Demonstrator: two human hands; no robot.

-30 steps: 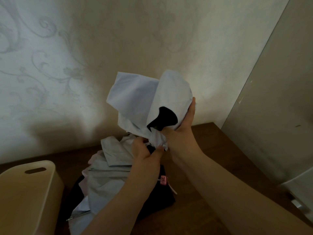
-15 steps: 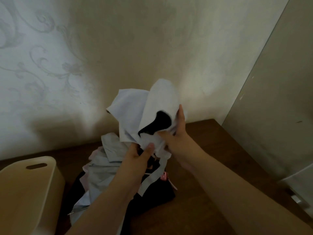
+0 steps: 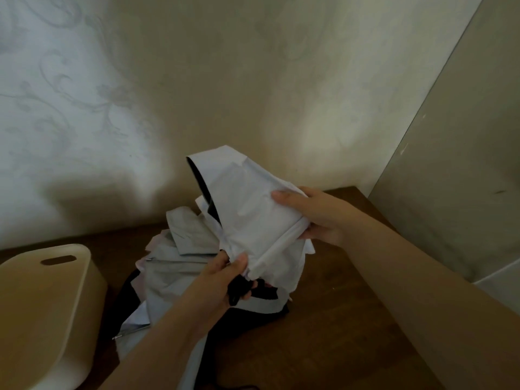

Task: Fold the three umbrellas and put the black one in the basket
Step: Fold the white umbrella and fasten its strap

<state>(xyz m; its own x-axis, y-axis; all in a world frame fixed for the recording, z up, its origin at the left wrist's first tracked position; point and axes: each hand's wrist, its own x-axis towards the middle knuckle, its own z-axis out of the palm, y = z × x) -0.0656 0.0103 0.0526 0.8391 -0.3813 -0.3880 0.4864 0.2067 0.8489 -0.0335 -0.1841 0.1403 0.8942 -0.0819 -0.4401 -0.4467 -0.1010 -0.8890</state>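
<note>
White crumpled fabric of an umbrella [image 3: 253, 215], mid-frame, is pinched by the left hand [image 3: 225, 280] at its gathered base and wrapped by the right hand [image 3: 318, 218]; possibly black-lined. Cream basket [image 3: 50, 305] lower left.

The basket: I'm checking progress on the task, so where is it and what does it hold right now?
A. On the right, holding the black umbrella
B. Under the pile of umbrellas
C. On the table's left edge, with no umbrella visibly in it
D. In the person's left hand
C. The cream basket stands at the left on the wooden table, apart from the pile, while both hands hold the pale umbrella above it.
</note>
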